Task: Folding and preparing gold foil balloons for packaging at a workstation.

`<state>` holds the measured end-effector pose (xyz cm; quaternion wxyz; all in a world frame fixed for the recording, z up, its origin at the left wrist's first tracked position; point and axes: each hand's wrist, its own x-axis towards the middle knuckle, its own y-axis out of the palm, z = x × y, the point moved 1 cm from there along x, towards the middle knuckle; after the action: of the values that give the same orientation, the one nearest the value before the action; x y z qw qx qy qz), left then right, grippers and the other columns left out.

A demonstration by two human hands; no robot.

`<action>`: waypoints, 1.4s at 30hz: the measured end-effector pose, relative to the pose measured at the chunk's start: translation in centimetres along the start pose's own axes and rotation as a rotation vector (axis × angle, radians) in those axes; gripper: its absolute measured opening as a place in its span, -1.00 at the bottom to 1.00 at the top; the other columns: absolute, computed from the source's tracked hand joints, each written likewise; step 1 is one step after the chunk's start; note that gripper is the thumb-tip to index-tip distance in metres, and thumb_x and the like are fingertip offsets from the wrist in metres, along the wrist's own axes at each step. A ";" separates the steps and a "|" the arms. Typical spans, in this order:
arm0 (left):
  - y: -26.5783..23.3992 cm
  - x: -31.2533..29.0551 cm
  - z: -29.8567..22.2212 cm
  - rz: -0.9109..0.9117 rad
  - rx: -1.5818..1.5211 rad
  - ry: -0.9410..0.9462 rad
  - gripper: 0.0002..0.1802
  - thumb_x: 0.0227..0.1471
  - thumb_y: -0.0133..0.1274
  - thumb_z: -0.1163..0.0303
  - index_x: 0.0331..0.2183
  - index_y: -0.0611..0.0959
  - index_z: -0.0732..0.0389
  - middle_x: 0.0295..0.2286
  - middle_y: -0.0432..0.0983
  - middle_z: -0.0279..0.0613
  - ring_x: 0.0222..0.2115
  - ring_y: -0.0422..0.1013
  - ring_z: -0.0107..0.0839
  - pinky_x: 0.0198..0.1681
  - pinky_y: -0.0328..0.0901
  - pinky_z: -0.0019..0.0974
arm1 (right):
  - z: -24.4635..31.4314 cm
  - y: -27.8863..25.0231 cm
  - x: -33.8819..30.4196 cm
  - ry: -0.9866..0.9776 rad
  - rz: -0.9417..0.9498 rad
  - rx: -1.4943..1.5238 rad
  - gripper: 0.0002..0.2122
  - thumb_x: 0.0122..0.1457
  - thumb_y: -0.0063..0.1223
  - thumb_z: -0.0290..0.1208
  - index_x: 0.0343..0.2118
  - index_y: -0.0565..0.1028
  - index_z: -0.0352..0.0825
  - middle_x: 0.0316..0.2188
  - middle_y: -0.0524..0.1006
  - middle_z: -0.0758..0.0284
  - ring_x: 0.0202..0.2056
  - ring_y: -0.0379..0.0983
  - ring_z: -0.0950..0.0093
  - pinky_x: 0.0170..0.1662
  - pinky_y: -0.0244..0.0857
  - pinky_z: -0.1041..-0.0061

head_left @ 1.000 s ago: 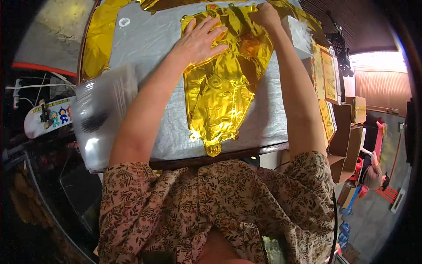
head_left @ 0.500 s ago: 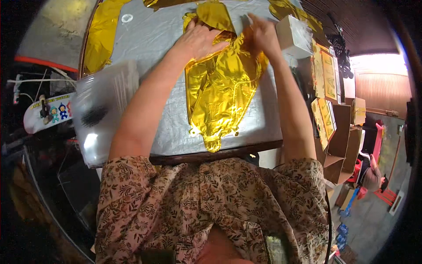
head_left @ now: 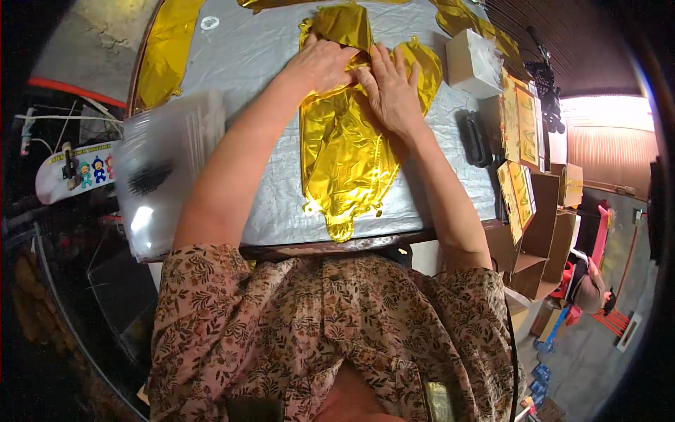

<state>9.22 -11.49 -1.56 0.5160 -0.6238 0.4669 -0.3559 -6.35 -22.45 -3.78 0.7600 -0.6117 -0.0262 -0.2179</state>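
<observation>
A flat, crinkled gold foil balloon (head_left: 344, 165) lies lengthwise on the grey-covered table, its narrow tab pointing toward me. Its far end is folded over near my hands. My left hand (head_left: 325, 68) rests on the upper left of the foil, with some fingertips hidden at the fold. Palm down, my right hand (head_left: 395, 91) presses on the upper right part, fingers spread and stretched away from me. The thumbs of both hands come close together over the middle of the foil.
Clear plastic bags (head_left: 165, 169) lie at the table's left edge. More gold foil pieces (head_left: 165, 56) lie along the far and left sides. A white box (head_left: 472, 63) with clear plastic, a dark object (head_left: 475, 137) and cardboard boxes (head_left: 545, 218) stand on the right. Another person (head_left: 587, 288) is farther right.
My right hand has come down and left onto the foil, its fingers now flat and spread. The foil's upper right part now lies spread out beside it. My left hand has barely moved.
</observation>
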 end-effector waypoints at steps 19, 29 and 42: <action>1.0 -0.3 0.6 -0.085 -0.019 0.008 -0.52 0.09 0.14 0.08 -0.07 0.57 0.23 -0.22 0.59 0.09 -0.09 0.49 0.03 0.07 0.21 0.14 | 0.0 0.0 0.5 0.033 0.080 0.103 -0.37 0.46 -0.35 0.10 0.43 0.14 -0.21 0.46 0.12 0.23 0.48 -0.10 0.13 0.44 -0.46 -0.11; 0.9 -0.2 0.7 -0.061 -0.081 -0.001 -0.48 0.04 0.10 0.03 -0.13 0.67 0.27 -0.24 0.66 0.09 -0.11 0.55 -0.03 0.10 0.23 0.15 | 0.3 -0.5 0.8 0.025 0.131 0.097 -0.41 0.47 -0.34 0.08 0.42 0.19 -0.17 0.44 0.16 0.28 0.48 -0.10 0.19 0.45 -0.49 -0.09; -0.1 1.5 3.3 -0.200 -0.688 -0.040 -0.49 -0.04 0.21 0.12 -0.10 0.68 0.25 -0.13 0.63 0.07 -0.06 0.52 0.02 0.06 0.37 -0.01 | 0.4 0.1 0.3 -0.007 0.056 -0.025 -0.42 0.47 -0.32 0.02 0.38 0.23 -0.29 0.42 0.21 0.26 0.46 -0.03 0.17 0.44 -0.40 -0.15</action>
<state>12.74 -11.87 -2.26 0.2475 -0.8106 0.4856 -0.2143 -5.99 -22.14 -3.68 0.7581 -0.6224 -0.0090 -0.1946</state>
